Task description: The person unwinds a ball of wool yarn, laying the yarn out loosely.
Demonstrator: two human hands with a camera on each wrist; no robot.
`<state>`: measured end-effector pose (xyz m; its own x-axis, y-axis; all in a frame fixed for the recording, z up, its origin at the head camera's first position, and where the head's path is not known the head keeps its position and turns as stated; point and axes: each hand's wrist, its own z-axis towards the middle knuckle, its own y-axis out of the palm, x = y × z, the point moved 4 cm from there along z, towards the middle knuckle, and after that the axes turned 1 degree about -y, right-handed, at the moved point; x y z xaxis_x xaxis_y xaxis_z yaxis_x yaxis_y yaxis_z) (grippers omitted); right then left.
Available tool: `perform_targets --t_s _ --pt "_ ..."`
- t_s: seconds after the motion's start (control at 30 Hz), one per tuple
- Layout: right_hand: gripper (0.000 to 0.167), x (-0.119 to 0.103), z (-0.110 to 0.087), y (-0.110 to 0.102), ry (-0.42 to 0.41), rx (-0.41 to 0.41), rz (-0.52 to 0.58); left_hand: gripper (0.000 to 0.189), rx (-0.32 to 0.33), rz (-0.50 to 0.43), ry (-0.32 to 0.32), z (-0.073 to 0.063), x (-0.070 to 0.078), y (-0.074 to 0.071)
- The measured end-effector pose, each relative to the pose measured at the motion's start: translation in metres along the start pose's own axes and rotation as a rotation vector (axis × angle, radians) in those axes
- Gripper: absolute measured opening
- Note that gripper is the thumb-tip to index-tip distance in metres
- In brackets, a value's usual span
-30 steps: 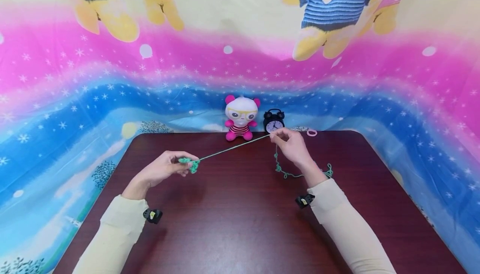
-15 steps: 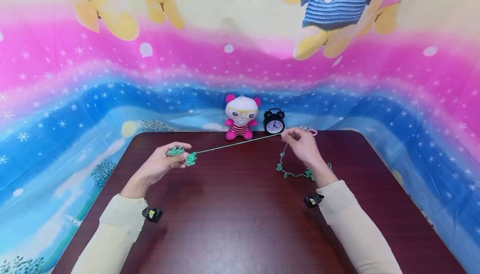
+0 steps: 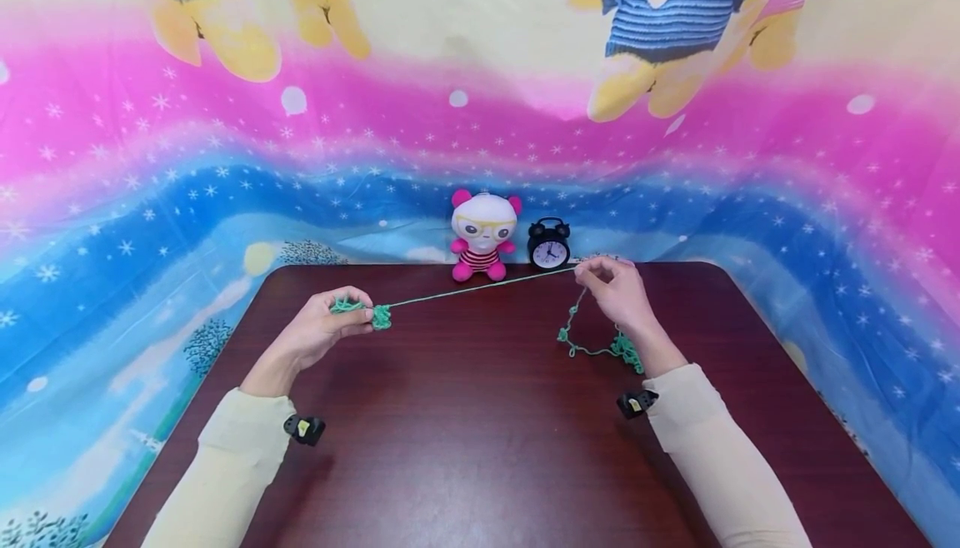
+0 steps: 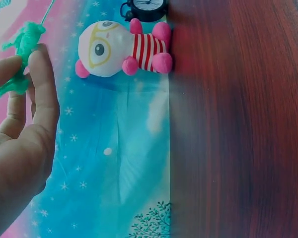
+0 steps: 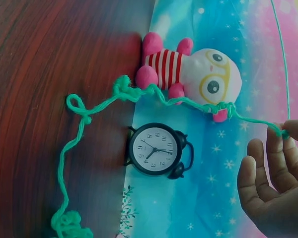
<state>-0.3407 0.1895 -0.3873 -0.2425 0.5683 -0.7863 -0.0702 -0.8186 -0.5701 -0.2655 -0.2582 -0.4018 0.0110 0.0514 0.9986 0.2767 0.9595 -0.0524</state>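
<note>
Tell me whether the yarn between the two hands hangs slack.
No, in the head view the green yarn runs straight from the left hand to the right hand.

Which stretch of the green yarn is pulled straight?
The stretch of green yarn between the left hand and the right hand; the hanging stretch below the right hand sags, kinked and knotted.
</note>
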Motion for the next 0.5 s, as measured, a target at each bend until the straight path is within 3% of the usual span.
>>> perform_targets --t_s 0.3,0.5 --pt "0.03 0.0027 -0.0002 -0.005 0.028 0.02 0.005 0.006 0.011 0.058 -0.034 -0.0006 -0.0021 -0.0016" --pt "0.03 0.004 -0.0007 -0.009 0.057 0.037 0.018 0.04 0.012 0.116 -0.049 -0.0012 -0.0029 -0.0011"
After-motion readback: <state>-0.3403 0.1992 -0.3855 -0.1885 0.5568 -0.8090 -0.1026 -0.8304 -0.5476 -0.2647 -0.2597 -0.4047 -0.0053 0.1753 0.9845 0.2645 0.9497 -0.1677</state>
